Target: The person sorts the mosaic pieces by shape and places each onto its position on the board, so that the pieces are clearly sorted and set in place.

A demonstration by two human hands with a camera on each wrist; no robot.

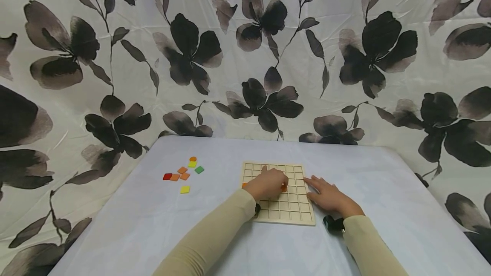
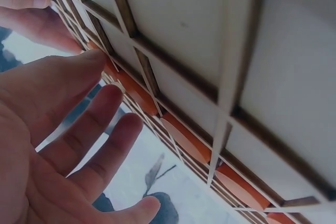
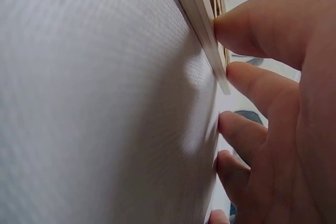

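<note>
A pale wooden grid board (image 1: 281, 216) lies on the table with orange discs in a row of its cells. My left hand (image 1: 266, 183) reaches over the board, thumb and forefinger pinching an orange disc (image 1: 284, 188) at one cell. The left wrist view shows several more orange discs (image 2: 186, 137) seated along the same row; from above, the hand hides most of them. My right hand (image 1: 330, 197) lies beside the board, fingers spread. Its thumb and forefinger touch the board's edge (image 3: 202, 24), while the other fingertips rest on the cloth.
To the left of the board lie loose flat pieces: a red one (image 1: 167, 176), several orange squares (image 1: 174, 177), yellow pieces (image 1: 185, 189), a green square (image 1: 199, 169) and an orange round one (image 1: 193, 159). A white cloth (image 1: 126, 225) covers the table. Behind hangs a flower-patterned curtain (image 1: 238, 63).
</note>
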